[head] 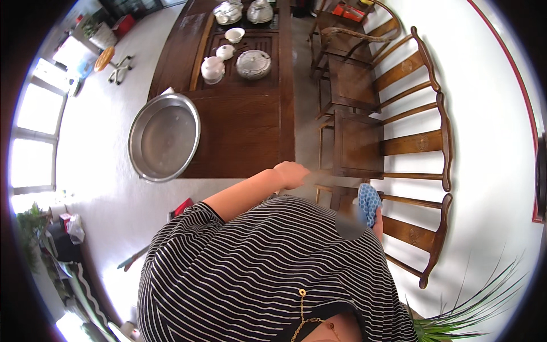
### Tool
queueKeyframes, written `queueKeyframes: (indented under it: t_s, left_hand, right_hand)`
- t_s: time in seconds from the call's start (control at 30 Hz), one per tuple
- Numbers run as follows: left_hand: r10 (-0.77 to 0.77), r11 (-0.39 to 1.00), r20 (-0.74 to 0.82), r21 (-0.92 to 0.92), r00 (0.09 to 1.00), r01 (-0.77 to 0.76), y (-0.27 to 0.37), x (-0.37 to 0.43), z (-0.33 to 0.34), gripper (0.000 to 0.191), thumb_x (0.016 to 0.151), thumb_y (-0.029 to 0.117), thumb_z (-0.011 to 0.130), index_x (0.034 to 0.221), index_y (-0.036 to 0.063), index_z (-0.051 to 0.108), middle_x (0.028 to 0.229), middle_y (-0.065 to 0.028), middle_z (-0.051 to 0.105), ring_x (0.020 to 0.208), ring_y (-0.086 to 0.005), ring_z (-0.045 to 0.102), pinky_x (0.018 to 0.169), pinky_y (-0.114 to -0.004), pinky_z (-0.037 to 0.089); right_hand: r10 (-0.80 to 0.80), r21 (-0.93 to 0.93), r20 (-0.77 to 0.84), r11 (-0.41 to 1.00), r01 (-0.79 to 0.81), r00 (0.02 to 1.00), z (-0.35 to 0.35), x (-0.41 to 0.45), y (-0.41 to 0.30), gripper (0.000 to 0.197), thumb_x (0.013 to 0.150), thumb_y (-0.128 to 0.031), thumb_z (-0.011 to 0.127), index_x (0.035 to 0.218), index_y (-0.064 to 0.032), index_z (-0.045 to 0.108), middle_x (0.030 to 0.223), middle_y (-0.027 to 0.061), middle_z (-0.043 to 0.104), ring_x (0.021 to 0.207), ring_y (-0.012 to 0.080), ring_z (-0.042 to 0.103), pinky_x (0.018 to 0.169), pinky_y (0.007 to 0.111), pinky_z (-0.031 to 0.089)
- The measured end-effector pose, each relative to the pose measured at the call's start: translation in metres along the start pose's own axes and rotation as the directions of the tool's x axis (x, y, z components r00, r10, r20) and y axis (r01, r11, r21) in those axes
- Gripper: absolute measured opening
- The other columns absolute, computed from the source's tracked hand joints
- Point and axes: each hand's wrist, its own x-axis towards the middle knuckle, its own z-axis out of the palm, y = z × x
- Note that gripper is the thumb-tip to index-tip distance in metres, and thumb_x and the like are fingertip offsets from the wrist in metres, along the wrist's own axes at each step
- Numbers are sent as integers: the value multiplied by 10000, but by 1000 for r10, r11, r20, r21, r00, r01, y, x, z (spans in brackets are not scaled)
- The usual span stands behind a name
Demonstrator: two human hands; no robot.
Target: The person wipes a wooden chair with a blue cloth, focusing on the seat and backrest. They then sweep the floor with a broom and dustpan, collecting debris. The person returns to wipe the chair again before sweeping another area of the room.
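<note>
My left hand (292,174) is curled at the near right corner of the dark wooden table (239,141). A blurred streak runs rightward from its fingers, and I cannot tell whether they hold anything. At my right side, my right hand (378,224) grips a blue dotted cloth (368,203), beside the back of the nearest wooden chair (410,234). Most of that hand is hidden by the cloth and my striped shirt. A wide metal basin (166,139) stands at the table's left edge and holds what looks like water.
Farther along the table, a tea tray (273,47) bears a white teapot (213,68), a white bowl (234,35) and a lidded pot (253,64). Wooden chairs (359,143) line the wall at right. A spiky plant (431,327) grows behind me; a wheeled stool (105,60) stands far left.
</note>
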Motion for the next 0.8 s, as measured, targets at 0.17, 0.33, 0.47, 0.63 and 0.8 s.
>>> queueKeyframes:
  t_s: [0.17, 0.33, 0.47, 0.63, 0.8]
  left_hand:
    - [-128, 983, -147, -150, 981, 106, -9, -68, 41, 432, 901, 288, 569, 1296, 118, 527, 1269, -125, 573, 1184, -308, 530, 985, -419, 443]
    - [-332, 893, -167, -374, 928, 252, 6, -150, 94, 449, 899, 280, 560, 1311, 110, 513, 1288, -112, 560, 1169, -313, 537, 980, -418, 442]
    - [-400, 851, -66, -397, 914, 343, 14, -217, 127, 422, 897, 264, 546, 1289, 109, 535, 1227, -133, 598, 1121, -332, 561, 947, -406, 453]
    - [-505, 769, -212, -550, 837, 325, -1, -267, 156, 390, 897, 255, 536, 1243, 79, 569, 1176, -159, 622, 1104, -348, 564, 938, -411, 450]
    - [-548, 745, -327, -609, 770, 271, -43, -298, 161, 404, 897, 273, 540, 1244, 67, 566, 1155, -183, 626, 1089, -373, 564, 944, -420, 444]
  right_hand:
    - [112, -149, 206, 985, -82, 972, 29, 38, 35, 598, 955, -484, 473, 1343, -30, 448, 1200, 169, 605, 1058, 313, 612, 898, 460, 515]
    - [224, -223, 181, 958, -182, 958, 58, 57, 93, 635, 938, -454, 541, 1384, -23, 404, 1324, 138, 538, 1174, 307, 545, 999, 459, 441]
    - [252, -302, 179, 934, -191, 951, 89, 78, 149, 535, 939, -398, 574, 1318, -31, 487, 1277, 98, 574, 1129, 249, 569, 976, 399, 454]
    - [230, -345, 404, 935, -85, 886, 189, 88, 198, 544, 952, -412, 547, 1326, -23, 475, 1284, 107, 566, 1134, 240, 560, 986, 384, 434]
    - [-430, -801, 596, -255, 542, 678, 227, 173, 268, 661, 901, -486, 570, 1390, -73, 406, 1374, 202, 457, 1242, 390, 443, 1018, 448, 373]
